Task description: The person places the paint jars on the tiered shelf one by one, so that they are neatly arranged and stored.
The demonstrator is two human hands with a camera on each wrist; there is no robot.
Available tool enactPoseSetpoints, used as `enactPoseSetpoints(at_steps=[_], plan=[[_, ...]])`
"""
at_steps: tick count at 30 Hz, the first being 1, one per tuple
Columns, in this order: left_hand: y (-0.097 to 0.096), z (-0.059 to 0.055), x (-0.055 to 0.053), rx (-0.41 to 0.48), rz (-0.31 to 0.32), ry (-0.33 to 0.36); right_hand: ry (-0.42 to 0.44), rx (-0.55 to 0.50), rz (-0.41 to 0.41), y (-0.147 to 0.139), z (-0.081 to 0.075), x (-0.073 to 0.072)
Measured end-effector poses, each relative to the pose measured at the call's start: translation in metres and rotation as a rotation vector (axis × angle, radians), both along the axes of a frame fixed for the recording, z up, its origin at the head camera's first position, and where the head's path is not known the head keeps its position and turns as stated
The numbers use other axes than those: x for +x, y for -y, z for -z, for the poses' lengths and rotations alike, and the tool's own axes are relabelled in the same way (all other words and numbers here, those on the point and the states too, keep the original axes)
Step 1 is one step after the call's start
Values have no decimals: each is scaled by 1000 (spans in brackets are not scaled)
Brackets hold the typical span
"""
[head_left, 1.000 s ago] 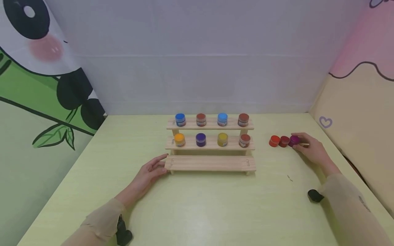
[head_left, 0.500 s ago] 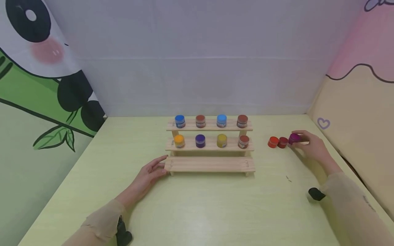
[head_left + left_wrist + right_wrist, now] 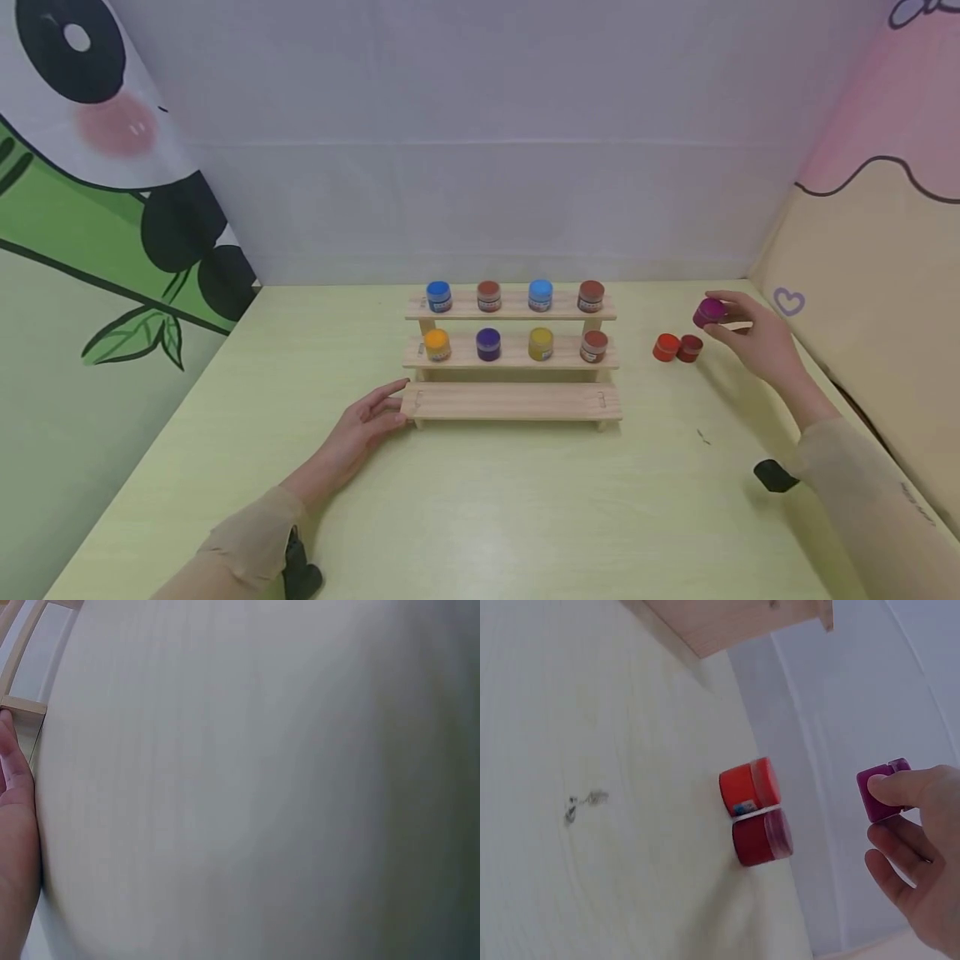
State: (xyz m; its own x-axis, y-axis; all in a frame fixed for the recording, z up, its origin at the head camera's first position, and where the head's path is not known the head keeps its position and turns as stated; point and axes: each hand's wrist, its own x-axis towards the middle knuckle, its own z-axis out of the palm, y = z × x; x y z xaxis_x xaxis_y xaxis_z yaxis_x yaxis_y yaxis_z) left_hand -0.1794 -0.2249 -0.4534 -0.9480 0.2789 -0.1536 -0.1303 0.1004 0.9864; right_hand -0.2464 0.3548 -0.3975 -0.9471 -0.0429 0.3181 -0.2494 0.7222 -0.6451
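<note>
In the head view my right hand pinches a purple paint jar between thumb and fingers, raised above the table. The right wrist view shows the thumb pressed on its purple lid. Below it, an orange-red jar and a dark red jar stand side by side on the table. My left hand rests with relaxed fingers against the left end of a three-step wooden rack. Fingertips meet the rack's corner in the left wrist view. The rack's lowest step is bare.
Several jars stand along the rack's upper two steps, among them a blue jar, a light blue jar and a yellow-orange jar. A white wall closes off the back, with printed panels at both sides. Small dark marks show on the table.
My right hand has lifted the purple jar off the table from beside the dark red jar, upward and slightly left. The left hand stays at the rack's end.
</note>
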Motion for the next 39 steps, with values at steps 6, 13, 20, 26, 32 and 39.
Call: enactPoseSetpoints(at_steps=[6, 13, 20, 26, 32, 39], plan=[[0, -1, 0, 4, -9, 10, -83, -79, -7, 30, -21, 8], [0, 0, -1, 3, -14, 9, -115, -116, -70, 69, -46, 23], [1, 0, -1, -3, -14, 10, -124, -113, -125, 100, -59, 36], [0, 0, -1, -1, -19, 14, -203, -114, -203, 124, -62, 49], [0, -1, -1, 2, -18, 14, -263, -115, -308, 152, -57, 61], [0, -1, -1, -1, -15, 15, -259, -131, -430, 186, -36, 69]])
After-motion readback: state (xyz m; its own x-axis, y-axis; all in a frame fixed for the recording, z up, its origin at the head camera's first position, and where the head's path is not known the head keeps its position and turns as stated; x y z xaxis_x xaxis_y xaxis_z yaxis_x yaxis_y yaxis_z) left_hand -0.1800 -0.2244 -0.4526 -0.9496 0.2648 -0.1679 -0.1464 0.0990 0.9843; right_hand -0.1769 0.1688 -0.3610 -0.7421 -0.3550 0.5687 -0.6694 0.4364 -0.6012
